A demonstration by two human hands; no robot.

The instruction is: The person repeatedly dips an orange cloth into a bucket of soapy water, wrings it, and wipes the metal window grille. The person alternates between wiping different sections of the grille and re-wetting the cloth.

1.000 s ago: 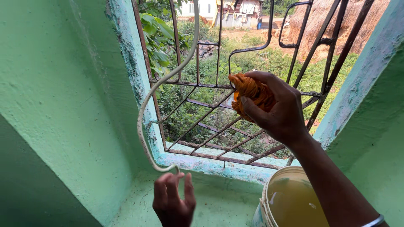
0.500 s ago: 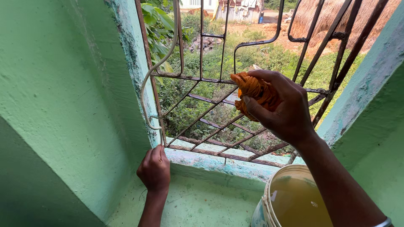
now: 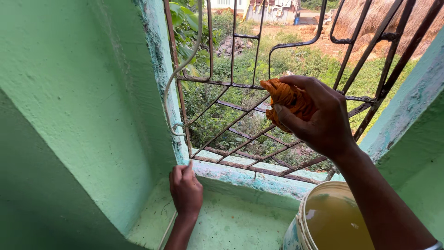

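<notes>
My right hand (image 3: 319,118) is closed around a bunched orange cloth (image 3: 286,99) and holds it against the rusty iron window grille (image 3: 231,127), near a horizontal bar. My left hand (image 3: 186,189) rests with its fingers together on the green window sill (image 3: 231,222), at the grille's lower left corner. It holds nothing that I can see. A pale cord (image 3: 178,78) hangs in a loop down the left side of the grille, just above my left hand.
A white bucket (image 3: 300,222) of yellowish murky water stands on the sill under my right forearm. Green plastered walls (image 3: 83,115) close in on both sides. Beyond the grille lie bushes, bare earth and buildings.
My left hand has risen from low on the sill to the grille's lower left corner. The view has shifted closer. My right hand stays on the grille with the cloth.
</notes>
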